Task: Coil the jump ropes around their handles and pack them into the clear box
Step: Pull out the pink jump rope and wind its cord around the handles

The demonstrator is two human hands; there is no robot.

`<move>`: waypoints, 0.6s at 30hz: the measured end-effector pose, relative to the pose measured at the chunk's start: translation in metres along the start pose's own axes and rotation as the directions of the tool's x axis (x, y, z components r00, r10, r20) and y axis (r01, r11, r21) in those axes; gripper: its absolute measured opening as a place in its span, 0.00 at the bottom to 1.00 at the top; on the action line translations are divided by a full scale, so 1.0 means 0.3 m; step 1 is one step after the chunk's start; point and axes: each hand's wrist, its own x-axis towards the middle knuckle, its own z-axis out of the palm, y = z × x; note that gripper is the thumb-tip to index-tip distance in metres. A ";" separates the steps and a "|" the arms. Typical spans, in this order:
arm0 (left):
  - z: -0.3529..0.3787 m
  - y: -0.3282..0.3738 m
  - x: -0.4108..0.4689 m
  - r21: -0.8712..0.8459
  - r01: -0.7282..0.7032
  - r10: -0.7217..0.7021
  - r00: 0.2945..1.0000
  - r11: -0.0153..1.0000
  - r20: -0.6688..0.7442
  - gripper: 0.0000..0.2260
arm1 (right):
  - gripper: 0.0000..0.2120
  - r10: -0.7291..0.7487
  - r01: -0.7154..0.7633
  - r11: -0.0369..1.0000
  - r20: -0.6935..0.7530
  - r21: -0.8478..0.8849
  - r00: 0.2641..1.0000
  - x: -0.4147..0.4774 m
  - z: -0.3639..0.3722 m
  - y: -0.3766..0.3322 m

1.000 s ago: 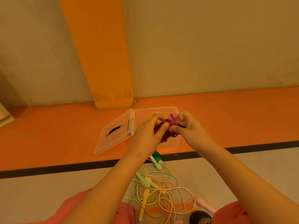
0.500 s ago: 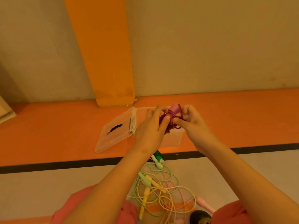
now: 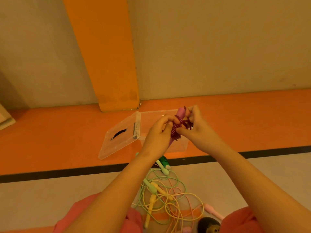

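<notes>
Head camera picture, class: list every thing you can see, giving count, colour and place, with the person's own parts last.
clear box: one, transparent, on the orange floor, lid open at its left
purple jump rope: one, purple cord wound on pink handles, held in front of the clear box
green jump rope: one, dark green, coiled, beside the black floor line
loose jump ropes: about three, light green, yellow, pink, tangled on the pale floor
pillar: one, orange, against the wall
left grip: one, holds the purple jump rope
right grip: one, pinches its cord
</notes>
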 end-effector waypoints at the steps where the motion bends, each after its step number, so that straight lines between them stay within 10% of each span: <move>1: 0.005 -0.008 -0.002 0.019 -0.013 0.013 1.000 1.000 0.000 0.12 | 0.15 -0.013 0.014 1.000 0.008 -0.025 1.000 0.001 -0.002 0.003; 9: 0.021 -0.020 -0.009 0.294 -0.137 0.147 0.989 0.946 -0.010 0.07 | 0.15 -0.123 0.119 0.984 -0.022 -0.132 0.992 -0.006 -0.011 -0.003; 15: 0.001 0.002 -0.008 0.136 -0.010 -0.010 0.989 0.991 0.145 0.29 | 0.16 -0.114 0.117 0.942 0.029 -0.315 0.993 -0.017 -0.024 0.005; 18: -0.012 -0.007 -0.020 0.336 -0.045 -0.051 0.961 0.941 0.272 0.42 | 0.19 -0.096 0.122 0.931 0.093 -0.343 0.991 -0.019 -0.019 0.025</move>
